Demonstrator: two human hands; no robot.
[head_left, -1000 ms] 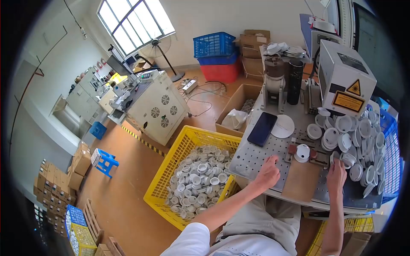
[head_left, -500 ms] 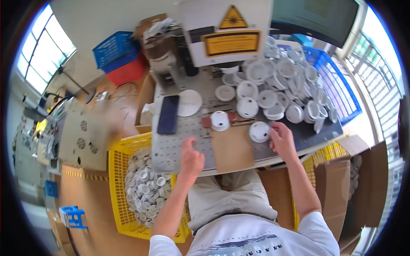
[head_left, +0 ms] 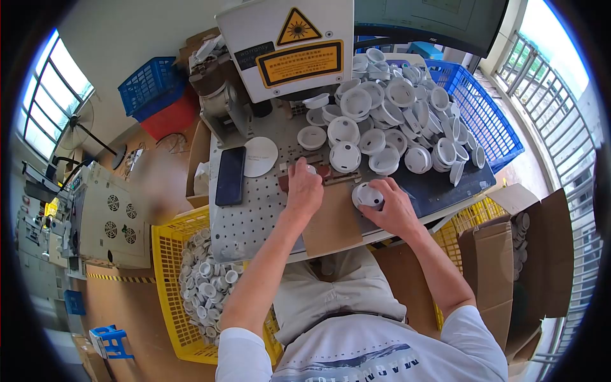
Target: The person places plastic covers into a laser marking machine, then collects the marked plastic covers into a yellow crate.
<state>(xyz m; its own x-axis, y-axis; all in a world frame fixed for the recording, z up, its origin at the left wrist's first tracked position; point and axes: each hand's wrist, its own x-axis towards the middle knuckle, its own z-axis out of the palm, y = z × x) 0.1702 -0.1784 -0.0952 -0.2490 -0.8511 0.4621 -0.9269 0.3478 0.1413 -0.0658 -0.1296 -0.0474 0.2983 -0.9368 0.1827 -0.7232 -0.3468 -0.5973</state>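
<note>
My left hand (head_left: pixel 304 189) is closed around a white round plastic lid (head_left: pixel 310 169) on the small reddish-brown holder; the hand covers most of the lid. Over on the right, my right hand (head_left: pixel 393 207) grips a second white round lid (head_left: pixel 367 196) with small dark holes in its top, thumb at its near side and fingers at its far side. This lid is at the edge of a brown cardboard sheet (head_left: pixel 334 223). Just beyond the hands, another white lid with holes (head_left: pixel 345 156) rests near a large heap of similar lids (head_left: pixel 401 93).
A white machine head with a laser warning label (head_left: pixel 299 63) hangs over the perforated metal table (head_left: pixel 245 232). At the left lie a phone (head_left: pixel 230 176) and a white disc (head_left: pixel 261 156). A yellow basket (head_left: pixel 167 280) of small white parts stands below; a blue crate (head_left: pixel 490 121) sits behind the heap.
My left hand has moved forward and right onto the lid in the holder. My right hand has closed over the lid beside the cardboard. The head view has shifted slightly.
</note>
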